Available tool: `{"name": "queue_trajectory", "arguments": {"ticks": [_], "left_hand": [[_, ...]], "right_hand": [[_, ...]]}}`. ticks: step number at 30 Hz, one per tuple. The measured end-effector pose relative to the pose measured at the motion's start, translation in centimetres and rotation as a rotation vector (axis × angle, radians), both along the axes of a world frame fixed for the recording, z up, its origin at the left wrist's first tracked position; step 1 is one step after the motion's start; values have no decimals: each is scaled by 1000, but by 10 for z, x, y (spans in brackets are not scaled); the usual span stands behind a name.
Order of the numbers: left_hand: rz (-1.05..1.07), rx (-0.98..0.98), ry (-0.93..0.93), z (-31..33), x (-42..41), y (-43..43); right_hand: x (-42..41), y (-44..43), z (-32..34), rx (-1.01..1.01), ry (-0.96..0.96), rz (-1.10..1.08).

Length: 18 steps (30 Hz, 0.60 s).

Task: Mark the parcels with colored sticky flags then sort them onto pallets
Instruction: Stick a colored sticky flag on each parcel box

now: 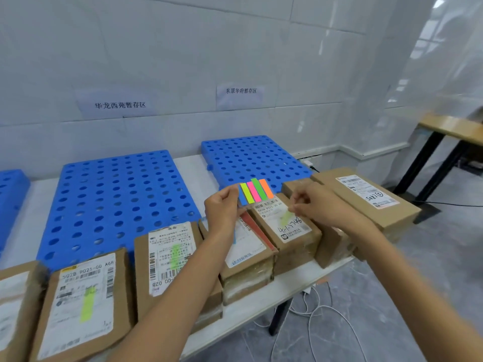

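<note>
At eight o'clock, along the near edge of the white table [188, 173], a row of brown cardboard parcels: flat, rectangular, matte board under glossy clear tape, each faced with a white printed label. Leftmost parcel [15, 304] cut by the frame, any flag out of sight; second parcel [70, 309] flagged in yellow-green; third parcel [170, 257] flagged in green, partly hidden by the left forearm. Probably light and stiff, tape slick, corners easily crushed: best gripped by two opposite long edges, palms clear of the label. Behind, from nine to one o'clock, three blue pallets: a sliver of pallet [10, 189], a wide pallet [117, 199] and a smaller pallet [251, 158]. All rigid moulded plastic, pierced with round holes, bare of parcels. Near the centre, left hand [222, 207] curled, thumb and fingers pinching the near end of the flag pad [254, 192]. Thin film strips there in blue, yellow, pink, green and orange; likely featherweight, floppy, tacky underneath, best peeled by a free tip. At four o'clock of the pad, right hand [311, 202] with fingers bunched, tips apparently pinching the upper end of a lime flag [286, 218] on the label of the small parcel [285, 231]; pinch or press, hard to tell apart. Toward three o'clock, long parcel [366, 197], no flag visible on it.
</note>
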<state>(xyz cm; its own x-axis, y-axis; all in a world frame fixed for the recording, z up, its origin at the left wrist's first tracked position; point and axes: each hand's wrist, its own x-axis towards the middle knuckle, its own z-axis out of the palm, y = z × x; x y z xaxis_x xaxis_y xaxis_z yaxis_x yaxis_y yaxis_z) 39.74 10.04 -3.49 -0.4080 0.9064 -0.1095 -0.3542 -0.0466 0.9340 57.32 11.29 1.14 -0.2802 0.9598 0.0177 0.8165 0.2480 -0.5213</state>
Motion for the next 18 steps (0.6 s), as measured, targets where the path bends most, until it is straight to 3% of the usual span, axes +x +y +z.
{"name": "queue_trajectory", "arguments": {"ticks": [11,18], "left_hand": [[-68,-5,15,-1,-1,-2],[-159,-26,11,-3,0,-1]], "right_hand": [[-7,17,-47,139,-117,-118],[-1,12,-51,104,-36,-48]]}}
